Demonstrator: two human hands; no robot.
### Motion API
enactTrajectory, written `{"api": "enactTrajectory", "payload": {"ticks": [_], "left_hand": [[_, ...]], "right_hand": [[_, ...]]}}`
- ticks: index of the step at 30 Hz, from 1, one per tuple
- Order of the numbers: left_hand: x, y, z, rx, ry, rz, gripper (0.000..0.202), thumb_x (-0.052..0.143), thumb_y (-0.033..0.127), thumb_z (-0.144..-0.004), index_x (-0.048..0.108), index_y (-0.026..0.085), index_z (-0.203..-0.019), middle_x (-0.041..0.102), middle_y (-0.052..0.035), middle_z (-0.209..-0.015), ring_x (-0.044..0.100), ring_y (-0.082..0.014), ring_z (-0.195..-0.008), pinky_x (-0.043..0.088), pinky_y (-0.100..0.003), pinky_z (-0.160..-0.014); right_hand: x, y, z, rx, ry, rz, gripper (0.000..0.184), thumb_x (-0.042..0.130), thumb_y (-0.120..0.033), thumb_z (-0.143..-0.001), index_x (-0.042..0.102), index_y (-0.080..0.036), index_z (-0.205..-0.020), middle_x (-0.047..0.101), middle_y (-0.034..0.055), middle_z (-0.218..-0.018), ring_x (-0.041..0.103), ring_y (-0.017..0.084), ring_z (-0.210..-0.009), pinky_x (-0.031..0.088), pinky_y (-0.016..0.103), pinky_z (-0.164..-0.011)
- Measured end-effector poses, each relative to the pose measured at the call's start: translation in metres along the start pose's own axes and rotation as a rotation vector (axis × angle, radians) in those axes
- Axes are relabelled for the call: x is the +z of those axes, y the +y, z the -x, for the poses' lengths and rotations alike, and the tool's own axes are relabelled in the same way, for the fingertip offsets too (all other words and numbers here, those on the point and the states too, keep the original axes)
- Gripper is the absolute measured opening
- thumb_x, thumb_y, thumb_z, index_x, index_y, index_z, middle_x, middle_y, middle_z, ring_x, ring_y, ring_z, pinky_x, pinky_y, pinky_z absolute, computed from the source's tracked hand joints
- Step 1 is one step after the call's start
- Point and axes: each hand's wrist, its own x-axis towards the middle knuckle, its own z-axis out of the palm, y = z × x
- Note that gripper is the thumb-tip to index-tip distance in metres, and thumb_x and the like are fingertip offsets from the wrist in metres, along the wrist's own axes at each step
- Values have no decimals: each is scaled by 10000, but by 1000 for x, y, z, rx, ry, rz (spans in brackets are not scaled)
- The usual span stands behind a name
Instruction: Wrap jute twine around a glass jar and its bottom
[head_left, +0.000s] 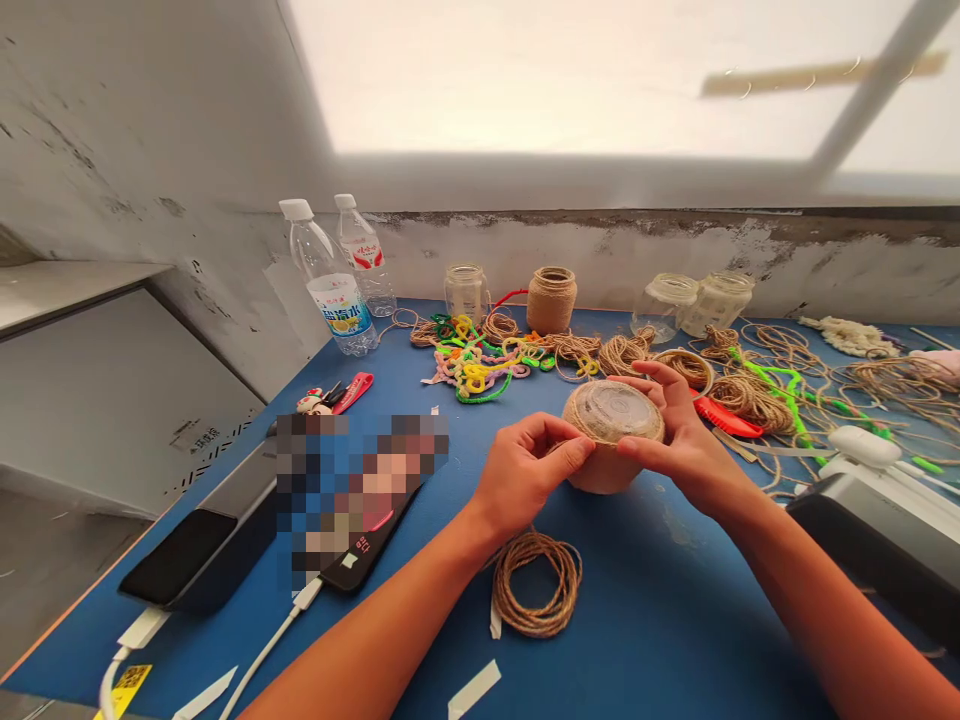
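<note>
While an upturned jar (619,405) is held over the table (690,640), the work seems to centre on its bottom edge

Where the room shows, a scuffed pale wall (157,110) runs behind the table, with a bright white panel (525,80) above and a pale cabinet (127,370) to the left. Blue and cluttered, the table carries a tangle of twine (750,400) along its far side, mixed with bright pipe cleaners (480,375). Near the wall stand two plastic bottles (341,310), three bare glass jars (721,305) and another jar wrapped in twine (551,305).

The left hand (529,465) is nearly closed, thumb and forefinger pinched at the near left of the jar's edge; whether a loose strand lies between them I cannot tell. The right hand (679,440) is half open and curved around the other side, thumb on the near edge, fingers at the far side. Between the two, the jar is tilted so that its bare glass base faces up, its side covered in twine.

As I judge it, the step in hand is laying or pressing the twine at that edge. The next move would call for a steady right hand and a firm left pinch, so that the last turn does not slip off the rim. A smaller coil of twine (536,627) lies just in front of the left hand, near a strip of tape (474,690); I cannot see whether it joins the jar.
</note>
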Motion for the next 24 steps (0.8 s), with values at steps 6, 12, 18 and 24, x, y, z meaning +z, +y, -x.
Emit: {"api": "enactTrajectory", "payload": {"ticks": [6, 12, 18, 24], "left_hand": [[0, 2, -3, 12, 56, 84, 222, 739, 348, -732, 643, 148, -741, 641, 10, -601, 582, -116, -581, 493, -253, -611], [-1, 2, -4, 21, 90, 83, 206, 751, 318, -717, 650, 139, -740, 641, 12, -614, 577, -103, -582, 480, -230, -590], [-1, 1, -4, -21, 29, 98, 238, 763, 347, -716, 650, 139, -743, 654, 3, -597, 590, -112, -574, 504, -246, -603], [3, 2, 0, -68, -19, 103, 280, 785, 382, -710, 648, 141, -750, 683, -17, -608, 616, -126, -591, 518, -269, -643]], "right_hand": [[0, -1, -1, 9, -15, -38, 820, 866, -390, -642, 364, -363, -1290, 539, 79, -1342, 566, 306, -1241, 459, 474, -1026], [-3, 0, -1, 52, -63, -90, 812, 858, -399, -657, 377, -383, -1312, 489, 58, -1398, 526, 301, -1284, 422, 470, -1066], [-10, 2, -2, 21, -14, -63, 835, 866, -393, -645, 385, -382, -1328, 549, 48, -1253, 561, 303, -1218, 447, 482, -1031], [-8, 4, -2, 20, -44, -141, 755, 788, -401, -753, 371, -390, -1383, 537, 69, -1414, 545, 307, -1280, 418, 518, -1074]]}}
